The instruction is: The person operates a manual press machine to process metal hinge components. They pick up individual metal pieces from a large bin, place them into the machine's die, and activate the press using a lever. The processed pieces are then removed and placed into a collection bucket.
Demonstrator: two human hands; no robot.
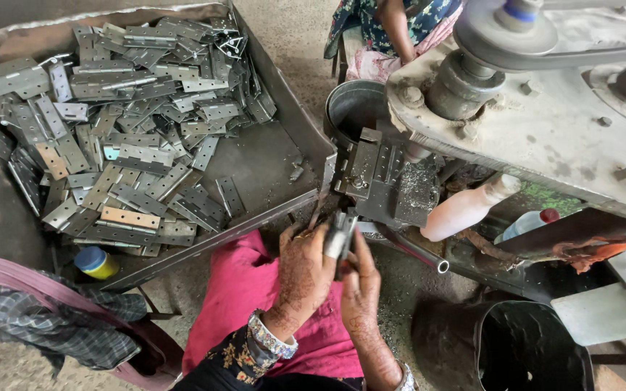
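Hinge (339, 235) half hidden between both hands' fingers (311, 250).

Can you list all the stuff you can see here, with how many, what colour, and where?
hinges: too many to count, grey metal with a few tan, heaped in the tray
tray: one, grey metal, upper left
small pot: one, yellow with blue lid, below the tray
checked cloth: one, grey, lower left
machine: one, dusty grey, right
jig: one, dark metal, centre
bottle: one, clear with red cap, under the machine
bucket: one, black, lower right
another person: one, patterned clothes, top
left hand: holding a hinge
right hand: touching the same hinge
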